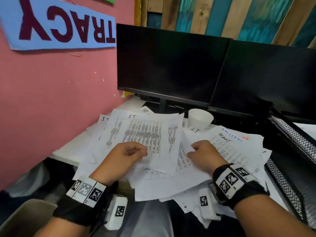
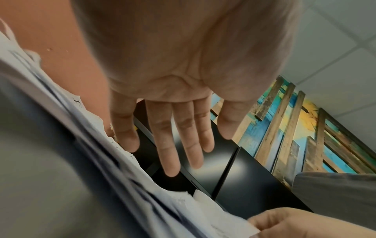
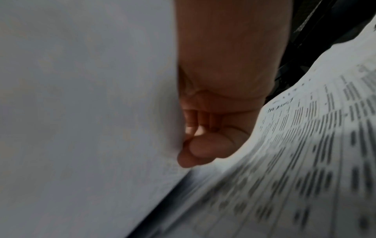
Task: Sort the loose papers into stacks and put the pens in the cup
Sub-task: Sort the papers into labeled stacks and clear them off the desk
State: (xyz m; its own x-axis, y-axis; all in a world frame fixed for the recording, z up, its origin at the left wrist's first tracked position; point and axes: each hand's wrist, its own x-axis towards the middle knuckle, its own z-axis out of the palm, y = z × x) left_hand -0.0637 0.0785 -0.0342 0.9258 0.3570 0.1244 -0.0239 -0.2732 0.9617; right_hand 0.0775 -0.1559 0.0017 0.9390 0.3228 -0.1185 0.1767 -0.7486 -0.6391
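I'm looking at an office desk: two dark monitors (image 1: 171,65) stand side by side behind a heap of printed papers (image 1: 145,134), a white cup (image 1: 200,118) and a black mesh tray (image 1: 294,139), under a name banner (image 1: 56,24) on the pink wall (image 1: 51,91).

Upside-down "TRACY" in maroon letters on blue banner (image 1: 58,24) against pink wall; handwritten "I.T" atop several loose papers (image 1: 131,116), "HP" on one sheet near the monitor stand (image 1: 145,110); printed body text too small to read
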